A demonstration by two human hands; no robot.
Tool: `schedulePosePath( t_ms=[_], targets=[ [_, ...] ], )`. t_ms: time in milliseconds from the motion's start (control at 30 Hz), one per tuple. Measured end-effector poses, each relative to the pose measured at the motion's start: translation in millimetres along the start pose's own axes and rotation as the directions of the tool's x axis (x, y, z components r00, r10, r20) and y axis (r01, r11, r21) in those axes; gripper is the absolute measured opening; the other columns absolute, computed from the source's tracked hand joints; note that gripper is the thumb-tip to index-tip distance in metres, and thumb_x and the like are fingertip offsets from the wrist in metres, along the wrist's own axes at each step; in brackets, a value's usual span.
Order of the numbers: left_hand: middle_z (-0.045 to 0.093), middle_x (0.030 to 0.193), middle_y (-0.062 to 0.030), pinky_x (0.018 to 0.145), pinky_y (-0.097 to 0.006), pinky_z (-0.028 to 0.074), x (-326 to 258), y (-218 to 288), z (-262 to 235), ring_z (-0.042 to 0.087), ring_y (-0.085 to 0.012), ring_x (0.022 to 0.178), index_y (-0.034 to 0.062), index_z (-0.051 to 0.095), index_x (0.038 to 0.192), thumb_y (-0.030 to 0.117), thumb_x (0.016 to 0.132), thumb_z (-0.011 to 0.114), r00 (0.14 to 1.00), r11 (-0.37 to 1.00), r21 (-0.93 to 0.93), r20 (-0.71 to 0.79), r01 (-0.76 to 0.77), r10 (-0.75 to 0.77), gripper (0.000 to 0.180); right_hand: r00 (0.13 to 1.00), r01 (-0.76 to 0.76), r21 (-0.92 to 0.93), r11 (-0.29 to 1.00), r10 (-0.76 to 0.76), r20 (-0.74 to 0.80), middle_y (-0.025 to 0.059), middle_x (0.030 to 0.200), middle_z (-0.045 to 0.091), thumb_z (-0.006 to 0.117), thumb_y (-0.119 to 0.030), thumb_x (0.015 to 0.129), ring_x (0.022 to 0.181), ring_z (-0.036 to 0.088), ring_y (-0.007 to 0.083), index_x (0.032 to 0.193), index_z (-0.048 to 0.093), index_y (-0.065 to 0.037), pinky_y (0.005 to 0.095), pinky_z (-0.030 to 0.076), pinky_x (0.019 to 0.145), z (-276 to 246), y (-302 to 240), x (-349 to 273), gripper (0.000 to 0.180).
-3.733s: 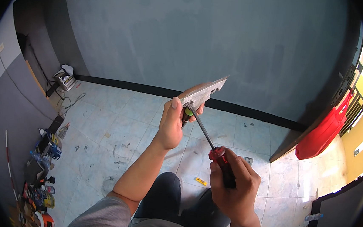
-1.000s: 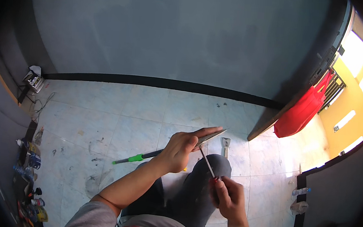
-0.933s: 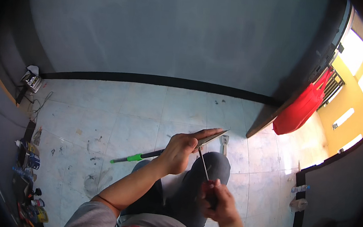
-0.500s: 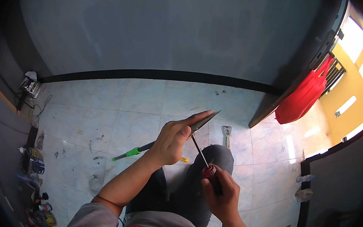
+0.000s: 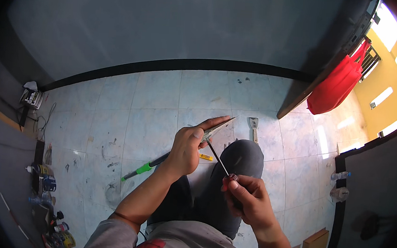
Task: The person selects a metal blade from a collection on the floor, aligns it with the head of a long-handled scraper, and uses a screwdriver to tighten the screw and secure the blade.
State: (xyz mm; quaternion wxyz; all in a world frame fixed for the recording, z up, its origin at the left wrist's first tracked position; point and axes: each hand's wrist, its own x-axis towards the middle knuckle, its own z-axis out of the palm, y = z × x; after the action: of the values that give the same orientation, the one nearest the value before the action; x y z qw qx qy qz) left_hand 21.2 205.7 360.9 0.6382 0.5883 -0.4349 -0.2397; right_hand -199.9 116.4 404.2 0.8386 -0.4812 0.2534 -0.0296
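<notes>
My left hand (image 5: 184, 151) grips a thin flat grey plate (image 5: 220, 128), tilted up to the right and seen nearly edge-on. Its exact kind cannot be made out. In my right hand (image 5: 254, 198) is a screwdriver (image 5: 216, 156), its red and dark handle wrapped by my fingers above my bent knee. The metal shaft slants up and left, its tip meeting the plate's underside close to my left fingers; the exact contact point is hidden. Past my left wrist lies a pole with a bright green collar (image 5: 144, 168), partly covered by my forearm.
On the tiled floor (image 5: 157, 90) are a scraper (image 5: 253, 128) beyond my knee and a small yellow object (image 5: 206, 157) between my legs. Cans and bottles (image 5: 45, 177) line the left wall. A red bag (image 5: 335, 88) hangs by the door at right. A cardboard box (image 5: 315, 244) stands lower right.
The view has tipped, so wall and floor sit higher in it. My right hand has turned about the screwdriver handle, with the thumb now on top. The left hand still holds the plate.
</notes>
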Motion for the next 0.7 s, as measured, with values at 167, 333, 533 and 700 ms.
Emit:
schedulePosePath(
  t_ms=[167,333,533,700],
  targets=[
    [0.073,0.131,-0.0076,0.073,-0.024,0.047,-0.8,20.4,-9.0,0.065,-0.0132,0.093,0.0028,0.064,0.143,0.033,0.106,0.024,0.992,0.991,-0.053,0.010,0.126,-0.125,0.062,0.997,0.079,-0.177,0.981,-0.077,0.017,0.0027,0.074,0.064,0.070,-0.021,0.104,0.053,0.050,0.0077,0.109,0.069,0.005,0.0226,0.037,0.048,-6.1,-2.6,9.5,0.026],
    [0.061,0.082,-0.0008,0.067,-0.026,0.039,3.0,28.1,-57.0,0.048,-0.0101,0.072,0.0012,0.064,0.139,0.038,0.111,0.018,0.977,0.974,-0.110,-0.059,0.199,-0.207,0.066,0.963,0.206,-0.610,0.765,-0.268,-0.011,-0.0002,0.077,0.064,0.078,-0.025,0.098,0.070,0.058,0.0062,0.113,0.070,0.006,0.0257,0.045,0.062,-13.1,-17.2,-8.2,0.035],
    [0.038,0.059,0.0009,0.045,-0.026,0.023,18.6,92.0,-78.0,0.023,-0.0092,0.049,0.0076,0.058,0.084,0.069,0.104,0.010,0.933,0.860,-0.371,0.051,0.349,-0.356,0.081,0.861,0.203,-0.415,0.887,-0.363,-0.355,-0.0040,0.066,0.053,0.063,-0.012,0.104,0.049,0.042,0.0032,0.106,0.068,0.001,0.0222,0.031,0.045,-94.4,0.3,-8.4,0.014],
    [0.037,0.061,0.0023,0.047,-0.025,0.024,16.4,107.1,-81.9,0.024,-0.0077,0.048,0.0078,0.051,0.081,0.074,0.104,0.010,0.902,0.771,-0.477,0.134,0.423,-0.411,0.081,0.744,0.075,-0.390,0.918,-0.312,-0.591,-0.0020,0.060,0.051,0.066,-0.020,0.104,0.042,0.043,0.0056,0.087,0.062,-0.005,0.0244,0.030,0.038,-174.2,61.8,25.4,0.023]
  ],
)
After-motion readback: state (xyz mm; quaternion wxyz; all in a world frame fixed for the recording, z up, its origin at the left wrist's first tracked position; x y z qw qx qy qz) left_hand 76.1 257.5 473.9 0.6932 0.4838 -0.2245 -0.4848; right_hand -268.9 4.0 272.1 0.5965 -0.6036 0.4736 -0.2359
